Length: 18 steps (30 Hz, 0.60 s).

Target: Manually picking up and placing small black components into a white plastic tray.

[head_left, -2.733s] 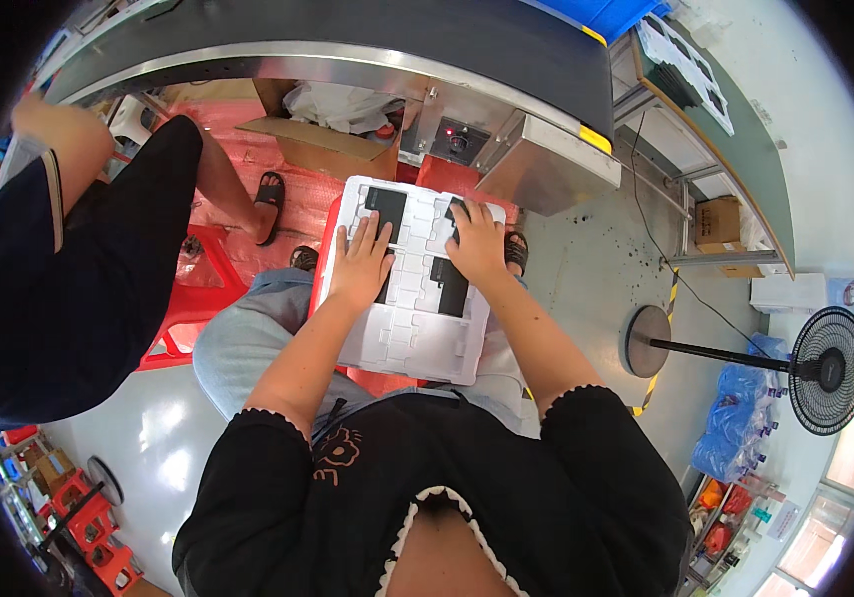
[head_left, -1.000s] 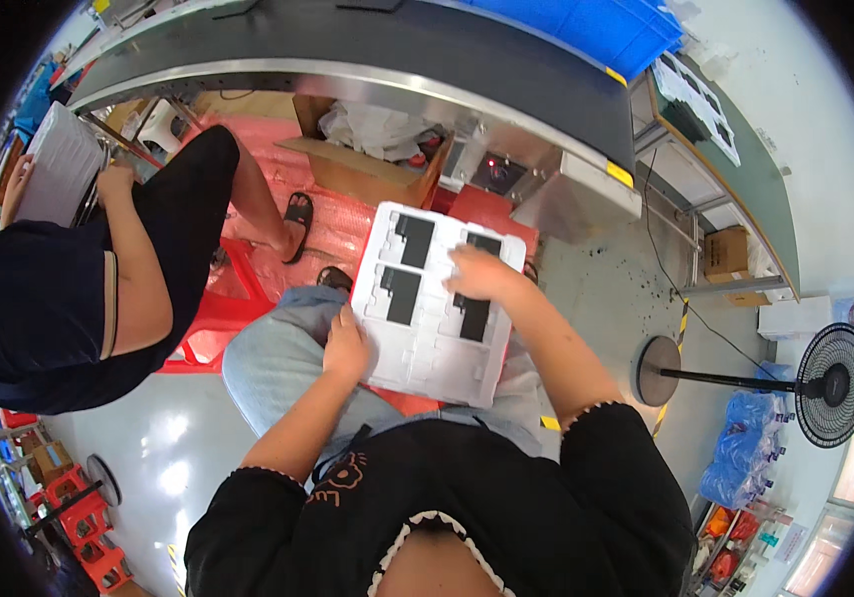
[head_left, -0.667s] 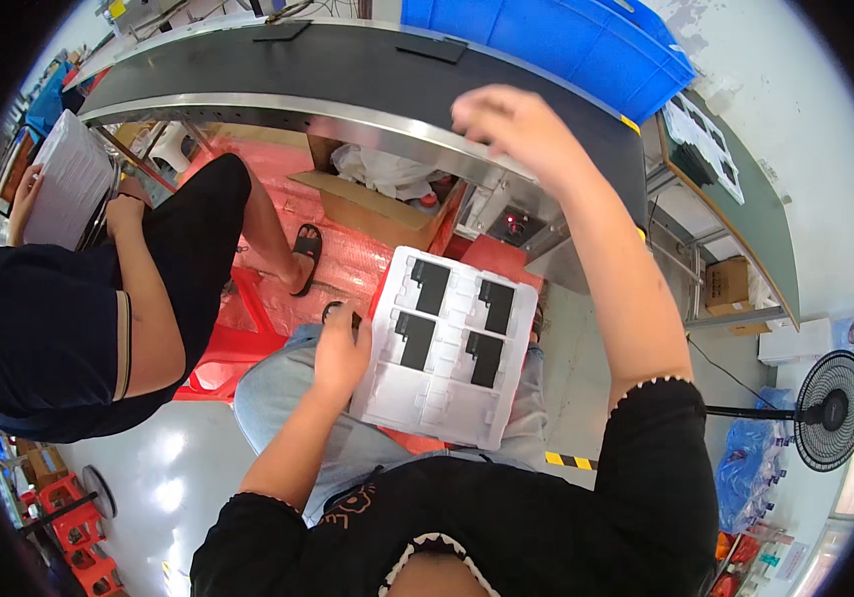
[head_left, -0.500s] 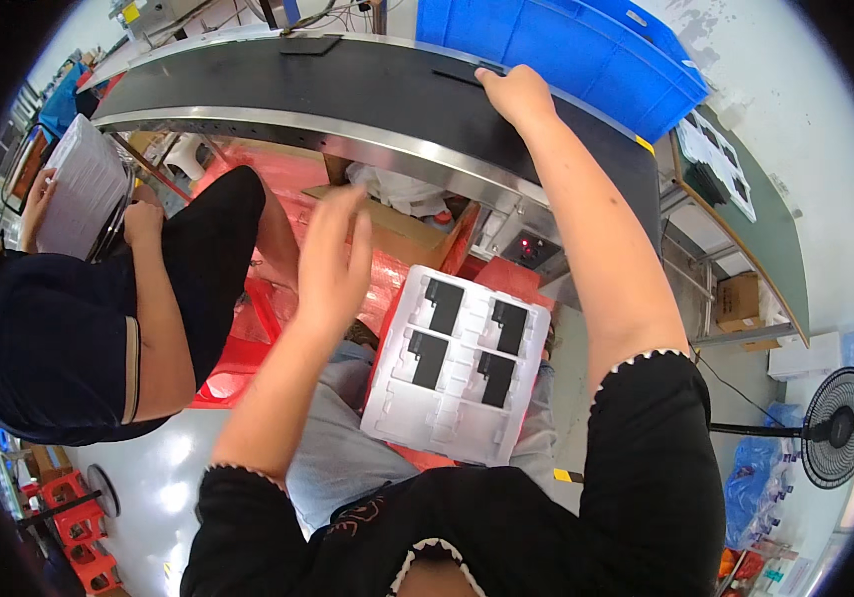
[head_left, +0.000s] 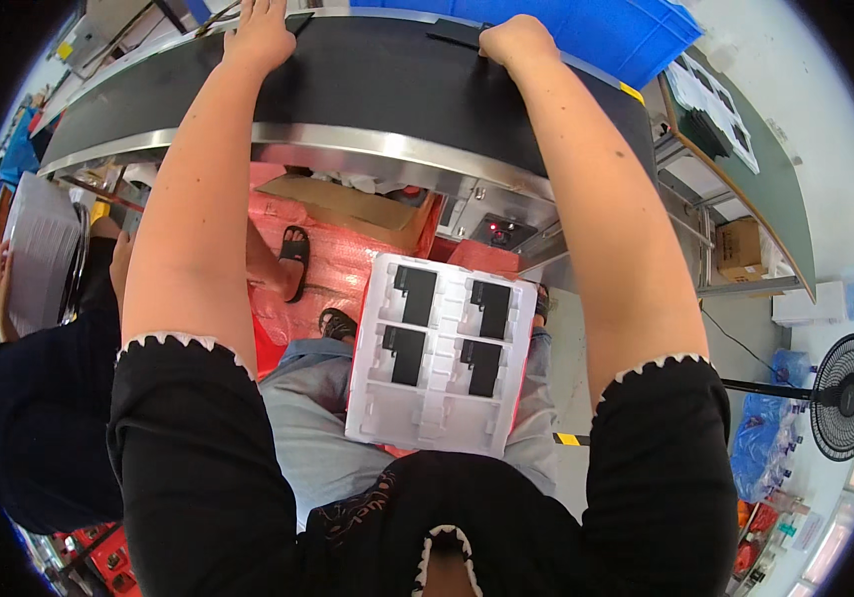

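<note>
At the far side of the dark conveyor belt [head_left: 377,80], my right hand [head_left: 521,42] is closed at the end of a thin, flat black piece [head_left: 455,40]. The fingertips there are partly hidden. Further left on the belt, my left hand [head_left: 260,40] reaches out with fingers stretched, beside another flat black piece [head_left: 300,24]; its thumb is close to that piece's edge. On my lap rests a white moulded tray [head_left: 440,418]. Several flat black notched pieces [head_left: 486,308] lie in its upper and middle pockets, while its front pockets hold none.
A blue crate [head_left: 606,35] stands behind the belt at right. A person in dark clothes [head_left: 49,418] sits at my left, holding a pale stack [head_left: 41,249]. To the right are a green-topped table [head_left: 755,149] and a black fan [head_left: 848,396]. A cardboard box [head_left: 347,209] lies beneath the belt.
My left hand has moved from above my lap up to the flat black piece on the belt. The right hand stays at its piece. My view has shifted somewhat.
</note>
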Available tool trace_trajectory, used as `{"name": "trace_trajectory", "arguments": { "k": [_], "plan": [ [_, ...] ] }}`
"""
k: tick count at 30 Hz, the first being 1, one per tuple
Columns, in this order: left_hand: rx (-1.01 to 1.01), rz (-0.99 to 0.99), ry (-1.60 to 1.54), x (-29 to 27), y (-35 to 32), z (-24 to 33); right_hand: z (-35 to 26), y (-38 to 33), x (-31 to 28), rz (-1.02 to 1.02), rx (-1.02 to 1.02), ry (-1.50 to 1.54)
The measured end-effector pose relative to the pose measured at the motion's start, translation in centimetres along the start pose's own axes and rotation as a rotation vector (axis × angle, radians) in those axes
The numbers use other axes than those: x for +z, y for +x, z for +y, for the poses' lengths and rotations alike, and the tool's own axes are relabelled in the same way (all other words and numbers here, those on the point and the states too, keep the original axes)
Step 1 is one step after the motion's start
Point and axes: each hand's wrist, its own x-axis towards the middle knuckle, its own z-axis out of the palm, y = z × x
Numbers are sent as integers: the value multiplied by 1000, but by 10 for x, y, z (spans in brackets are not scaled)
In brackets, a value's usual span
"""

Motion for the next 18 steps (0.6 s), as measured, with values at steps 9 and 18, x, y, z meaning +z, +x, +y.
{"name": "trace_trajectory", "arguments": {
  "k": [9, 18],
  "plan": [
    [-674, -710, 419, 44, 63, -16, 6, -36, -54, -76, 47, -144],
    [-235, -857, 98, 28, 73, 63, 11, -20, -65, -352, -50, 15]
  ]
}}
